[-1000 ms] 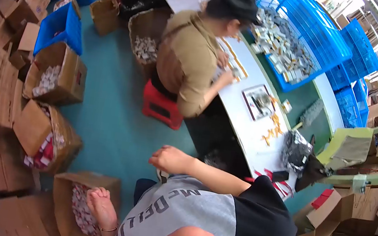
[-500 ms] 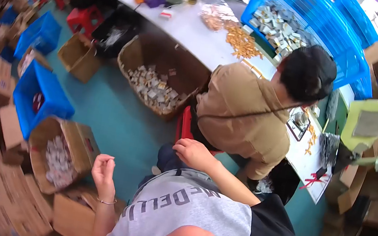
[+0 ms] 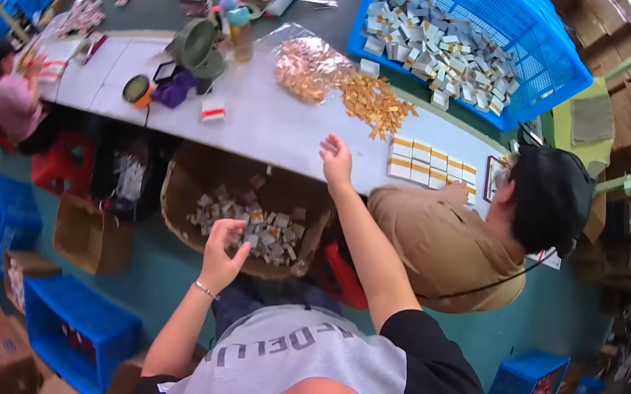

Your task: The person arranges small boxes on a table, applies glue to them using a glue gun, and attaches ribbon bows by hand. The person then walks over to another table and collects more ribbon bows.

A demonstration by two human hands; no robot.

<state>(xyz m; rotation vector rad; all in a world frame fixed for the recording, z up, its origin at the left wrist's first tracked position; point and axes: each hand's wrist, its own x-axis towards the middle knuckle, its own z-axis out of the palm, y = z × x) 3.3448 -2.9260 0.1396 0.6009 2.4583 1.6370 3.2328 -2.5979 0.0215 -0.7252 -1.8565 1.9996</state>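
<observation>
My left hand (image 3: 224, 255), with a bracelet at the wrist, is held in the air with thumb and fingers apart and nothing in it. Seen from above, it overlaps the near part of a large carton (image 3: 185, 176) holding many small white boxes (image 3: 274, 236). My right hand (image 3: 336, 162) reaches out over the front edge of the white table (image 3: 260, 126). Its fingers are spread and hold nothing. Beyond it lie a pile of gold-coloured pieces (image 3: 375, 107) and a clear plastic bag (image 3: 303, 67) of similar pieces.
On my right a co-worker (image 3: 448, 247) sits close, one hand by rows of small white-and-gold boxes (image 3: 428, 164). Behind stands a blue crate (image 3: 535, 59) full of boxes. A green fan (image 3: 197, 46) is on the table. Blue crates (image 3: 76, 324) and cartons (image 3: 90, 236) crowd the floor.
My view has turned toward the table. My right arm has stretched forward to its edge, and my left hand has moved over the carton. The co-worker's hand now shows beside the box rows.
</observation>
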